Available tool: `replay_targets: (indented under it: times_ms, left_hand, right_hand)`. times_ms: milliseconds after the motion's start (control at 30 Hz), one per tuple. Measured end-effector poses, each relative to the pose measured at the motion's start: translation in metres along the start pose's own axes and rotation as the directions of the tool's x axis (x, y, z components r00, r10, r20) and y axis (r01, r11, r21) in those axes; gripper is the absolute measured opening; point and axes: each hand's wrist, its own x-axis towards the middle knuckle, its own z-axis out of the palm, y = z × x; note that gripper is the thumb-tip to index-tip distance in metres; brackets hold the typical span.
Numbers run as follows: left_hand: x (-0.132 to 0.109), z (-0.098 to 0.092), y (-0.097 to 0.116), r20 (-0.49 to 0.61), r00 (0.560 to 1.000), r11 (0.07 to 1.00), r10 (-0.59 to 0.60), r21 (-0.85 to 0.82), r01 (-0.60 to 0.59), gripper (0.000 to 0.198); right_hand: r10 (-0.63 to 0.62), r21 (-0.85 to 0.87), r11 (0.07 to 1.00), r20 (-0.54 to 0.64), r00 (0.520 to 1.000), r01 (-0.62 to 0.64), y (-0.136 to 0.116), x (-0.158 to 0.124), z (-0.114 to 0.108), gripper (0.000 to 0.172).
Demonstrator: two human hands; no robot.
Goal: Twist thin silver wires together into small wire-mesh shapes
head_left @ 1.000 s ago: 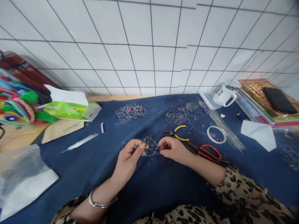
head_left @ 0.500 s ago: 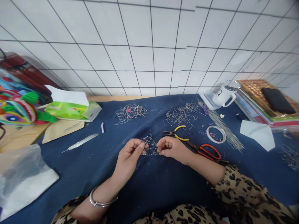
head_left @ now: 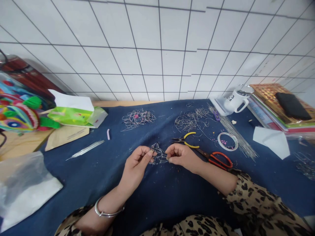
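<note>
Between my two hands is a small openwork piece of bent silvery wire (head_left: 159,154), just above or on the dark blue cloth (head_left: 157,193). My left hand (head_left: 137,162) pinches its left side between thumb and forefinger. On the other side, my right hand (head_left: 181,156) has its fingertips closed at the right edge of the wire; the fingers partly hide what they grip. Yellow-handled pliers (head_left: 190,140) lie just beyond my right hand. Scissors with red-orange handles (head_left: 220,160) rest by my right forearm.
Two tangles of wire, one on the left (head_left: 139,118) and one on the right (head_left: 190,120), lie toward the tiled wall (head_left: 147,49). Straight wires (head_left: 238,137) lie near a tape-like ring (head_left: 227,141) with pink beads. A white mug (head_left: 237,101) stands behind. A plastic bag (head_left: 29,190) is at left.
My right hand has shifted very slightly to the right, at the wire piece's edge. My left hand keeps its pinch, and everything else looks the same.
</note>
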Motion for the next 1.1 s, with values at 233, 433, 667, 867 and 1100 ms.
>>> replay_targets:
  times_ms: [233, 433, 667, 867, 1100]
  left_hand:
    - [-0.001, 0.002, 0.002, -0.075, 0.996, 0.998, 0.038, -0.037, -0.041, 0.013]
    - [0.000, 0.003, 0.002, -0.131, 0.990, 0.995, 0.052, -0.083, -0.063, 0.014]
    - [0.003, 0.002, 0.005, -0.067, 0.998, 0.982, 0.013, -0.186, -0.025, 0.015]
    - [0.005, 0.002, 0.009, 0.036, 0.999, 0.967, -0.002, -0.256, 0.011, 0.016]
    - [0.006, -0.006, 0.009, 0.064, 0.997, 0.998, 0.042, -0.057, -0.038, 0.017]
  right_hand:
    - [-0.019, -0.063, 0.998, -0.055, 0.998, 0.016, 0.002, 0.001, 0.000, 0.023]
    - [0.010, -0.066, 0.998, -0.062, 0.998, -0.014, 0.002, -0.001, -0.001, 0.022]
    - [0.023, -0.086, 0.996, -0.064, 0.998, -0.028, -0.005, -0.003, 0.000, 0.016]
    - [-0.017, -0.152, 0.988, -0.054, 0.998, 0.009, -0.014, -0.005, 0.001, 0.015]
    - [-0.028, -0.175, 0.984, -0.070, 0.997, 0.015, -0.009, -0.003, -0.001, 0.015]
